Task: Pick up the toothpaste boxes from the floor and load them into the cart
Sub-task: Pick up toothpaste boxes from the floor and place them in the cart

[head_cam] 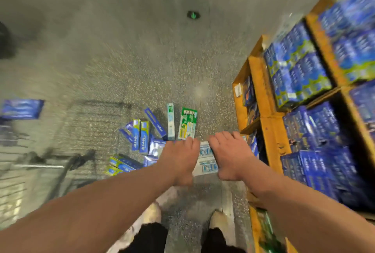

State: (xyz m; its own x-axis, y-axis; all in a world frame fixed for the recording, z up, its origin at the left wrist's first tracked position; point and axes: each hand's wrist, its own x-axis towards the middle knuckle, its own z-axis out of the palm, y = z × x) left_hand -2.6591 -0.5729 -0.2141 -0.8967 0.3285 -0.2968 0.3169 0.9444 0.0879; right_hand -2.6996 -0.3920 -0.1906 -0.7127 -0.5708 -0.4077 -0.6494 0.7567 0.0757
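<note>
Several toothpaste boxes lie scattered on the speckled floor. A green and white box [187, 123] and a slim pale blue box [170, 121] lie just beyond my fingers; blue and green boxes [140, 136] lie further left. Between both hands sits a white box with blue lettering [206, 159]. My left hand [178, 159] and my right hand [231, 155] grip its two sides, palms down, fingers curled over its edges. The wire cart [40, 163] is at the left, blurred, with a blue pack [21, 109] in it.
A yellow shelf unit [269, 126] full of blue packs [298, 74] runs along the right. My two feet in light shoes [218, 220] stand below the hands. A small green floor marker [193, 15] lies far ahead. Open floor stretches ahead.
</note>
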